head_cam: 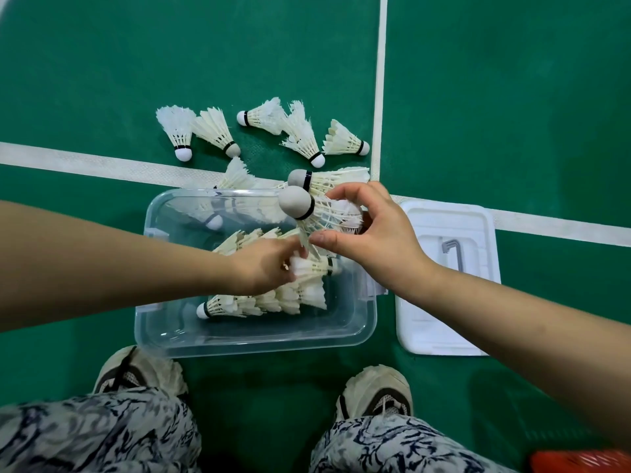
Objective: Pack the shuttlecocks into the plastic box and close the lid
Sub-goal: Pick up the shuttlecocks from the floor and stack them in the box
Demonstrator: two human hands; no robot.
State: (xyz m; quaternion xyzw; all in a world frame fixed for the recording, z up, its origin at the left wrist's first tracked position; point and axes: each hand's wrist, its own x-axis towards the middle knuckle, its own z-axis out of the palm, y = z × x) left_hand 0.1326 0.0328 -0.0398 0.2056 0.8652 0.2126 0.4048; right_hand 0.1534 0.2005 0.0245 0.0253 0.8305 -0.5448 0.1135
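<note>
Green court floor (102,80), right hand (379,233) pinching 1 shuttlecock (307,209) by its feathers over plastic box (259,339), cork pointing up-left, left hand (263,264) resting among boxed shuttlecocks (266,302), grip unclear

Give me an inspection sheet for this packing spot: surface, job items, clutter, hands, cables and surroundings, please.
Surface: green court floor with white lines.
Job's things: clear plastic box open, part filled with packed shuttlecocks; loose shuttlecocks on the floor beyond it; white lid flat on the floor to its right.
Clutter: red object at the lower right edge, mostly cut off.
Grippers: left hand inside the box, gripping a nested shuttlecock; right hand pinching a grey-corked shuttlecock by its feathers above the box.
Cables: nothing seen.
Surroundings: the person's shoes and patterned trousers.
</note>
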